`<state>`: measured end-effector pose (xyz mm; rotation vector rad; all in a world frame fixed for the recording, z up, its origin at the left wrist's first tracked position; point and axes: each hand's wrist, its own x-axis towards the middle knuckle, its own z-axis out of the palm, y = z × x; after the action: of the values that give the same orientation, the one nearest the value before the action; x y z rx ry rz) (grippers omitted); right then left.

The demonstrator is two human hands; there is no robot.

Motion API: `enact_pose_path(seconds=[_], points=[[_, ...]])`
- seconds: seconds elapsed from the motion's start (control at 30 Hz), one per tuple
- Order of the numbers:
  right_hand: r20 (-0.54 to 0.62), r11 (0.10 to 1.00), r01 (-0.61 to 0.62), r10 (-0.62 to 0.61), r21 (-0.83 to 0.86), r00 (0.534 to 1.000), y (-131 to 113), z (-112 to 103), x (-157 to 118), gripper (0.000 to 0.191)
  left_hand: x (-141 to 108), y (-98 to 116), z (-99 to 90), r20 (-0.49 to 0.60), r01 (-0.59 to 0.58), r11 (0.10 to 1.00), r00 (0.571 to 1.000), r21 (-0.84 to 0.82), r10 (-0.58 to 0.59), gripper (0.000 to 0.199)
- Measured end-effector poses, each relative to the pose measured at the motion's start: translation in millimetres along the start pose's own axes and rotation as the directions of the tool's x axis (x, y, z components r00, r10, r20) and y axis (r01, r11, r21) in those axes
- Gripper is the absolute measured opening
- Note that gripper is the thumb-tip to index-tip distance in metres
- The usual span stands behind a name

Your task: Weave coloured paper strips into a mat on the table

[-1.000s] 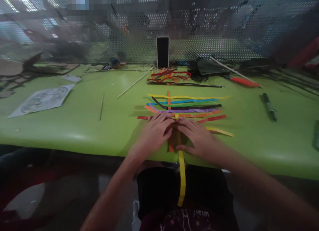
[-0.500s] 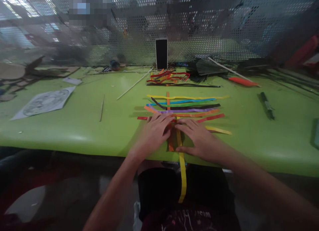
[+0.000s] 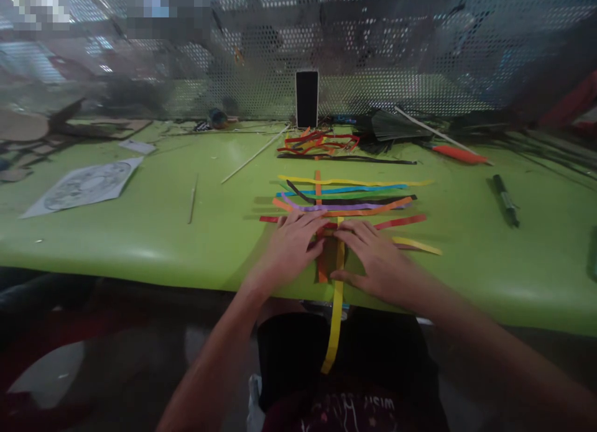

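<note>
- Head view: my left hand (image 3: 296, 242) lies palm down over the crosswise strips, fingers close together and thumb apart from them.
- My right hand (image 3: 380, 255) is beside it, fingers bent and thumb spread away, fingertips at the lengthwise yellow strip (image 3: 334, 320). I cannot tell whether they press or grip it.
- That yellow strip runs between my hands and over the near edge of the green table (image 3: 140, 245), its lower end above my lap.
- Just left of it, partly under my left hand, lies the lengthwise orange strip (image 3: 322, 271).
- The red strip (image 3: 402, 222) passes beneath my hands, with both ends showing.
- Beyond my fingers, purple (image 3: 354, 207), blue (image 3: 364, 189) and far yellow (image 3: 354, 182) strips lie crosswise.
- Farther back, a phone (image 3: 306, 99) stands upright behind a tangle of strips (image 3: 321, 140).
- A marker (image 3: 506, 201) lies well to the right.
</note>
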<state>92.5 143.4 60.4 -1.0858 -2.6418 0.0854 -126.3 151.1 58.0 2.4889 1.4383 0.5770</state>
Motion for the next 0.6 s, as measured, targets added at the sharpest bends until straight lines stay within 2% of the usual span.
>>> enact_pose_path(seconds=[0.27,0.6], points=[[-0.025,0.987,-0.002,-0.002,-0.162,1.000,-3.4,-0.4,0.8,0.079,0.9,0.9,-0.6,0.020,0.018,1.000,1.000,-0.003,-0.018,0.038],[-0.017,0.979,0.015,-0.019,-0.205,1.000,-3.7,0.6,1.0,0.073,0.0,1.2,-1.3,0.008,0.015,1.000,1.000,-0.023,-0.015,0.036]])
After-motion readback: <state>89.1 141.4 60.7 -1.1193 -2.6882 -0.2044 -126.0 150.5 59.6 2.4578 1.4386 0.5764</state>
